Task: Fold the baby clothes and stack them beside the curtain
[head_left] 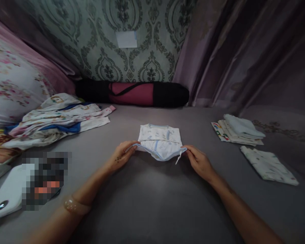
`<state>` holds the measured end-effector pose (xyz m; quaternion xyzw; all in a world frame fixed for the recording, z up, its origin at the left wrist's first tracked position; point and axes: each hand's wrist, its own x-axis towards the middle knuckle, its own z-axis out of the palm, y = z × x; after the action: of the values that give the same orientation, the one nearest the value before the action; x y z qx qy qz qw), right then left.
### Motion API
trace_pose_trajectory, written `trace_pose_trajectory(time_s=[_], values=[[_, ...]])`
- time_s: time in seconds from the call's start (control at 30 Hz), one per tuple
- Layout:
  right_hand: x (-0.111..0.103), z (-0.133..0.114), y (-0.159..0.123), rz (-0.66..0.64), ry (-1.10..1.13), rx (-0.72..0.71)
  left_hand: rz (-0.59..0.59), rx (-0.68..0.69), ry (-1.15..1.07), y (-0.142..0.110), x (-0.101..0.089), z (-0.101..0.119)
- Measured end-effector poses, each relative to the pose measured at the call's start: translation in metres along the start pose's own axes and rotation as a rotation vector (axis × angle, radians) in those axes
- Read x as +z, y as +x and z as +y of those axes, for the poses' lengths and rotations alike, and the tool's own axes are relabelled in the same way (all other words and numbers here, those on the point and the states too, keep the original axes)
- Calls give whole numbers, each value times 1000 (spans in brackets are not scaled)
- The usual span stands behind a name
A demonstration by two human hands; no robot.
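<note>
A small white baby shirt [159, 134] with pale blue trim and a faint print lies partly folded on the grey sheet, straight ahead of me. My left hand [120, 156] pinches the left corner of its near edge. At the right corner of that same edge, my right hand [197, 161] has thumb and fingers closed on the cloth. Between the two hands the blue-trimmed edge is lifted and sags in the middle. A short white tie string hangs beside my right fingers.
Rumpled clothes [58, 118] are heaped at left. Folded clothes [241, 130] are stacked at right, with another folded garment [269, 166] nearer me. A long black and dark pink bag [132, 94] lies along the wall. At lower left sit a white device [11, 189] and a blurred-out item.
</note>
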<state>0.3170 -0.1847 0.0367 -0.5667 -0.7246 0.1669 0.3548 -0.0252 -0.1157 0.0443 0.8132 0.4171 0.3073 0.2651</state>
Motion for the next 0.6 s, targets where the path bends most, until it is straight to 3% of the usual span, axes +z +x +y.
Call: trace_pose_trajectory(time_s=[0.17,0.37,0.5,0.6], values=[[2,3,26,157,16,77,188,-12,-102,24,14,-7],[17,12,58,359,29,73,339,51,-102,64,30,-16],[33,29,79,378,16,163,393,64,-41,94,43,-35],[41,41,95,301,-123,316,322,-20,46,115,52,-51]])
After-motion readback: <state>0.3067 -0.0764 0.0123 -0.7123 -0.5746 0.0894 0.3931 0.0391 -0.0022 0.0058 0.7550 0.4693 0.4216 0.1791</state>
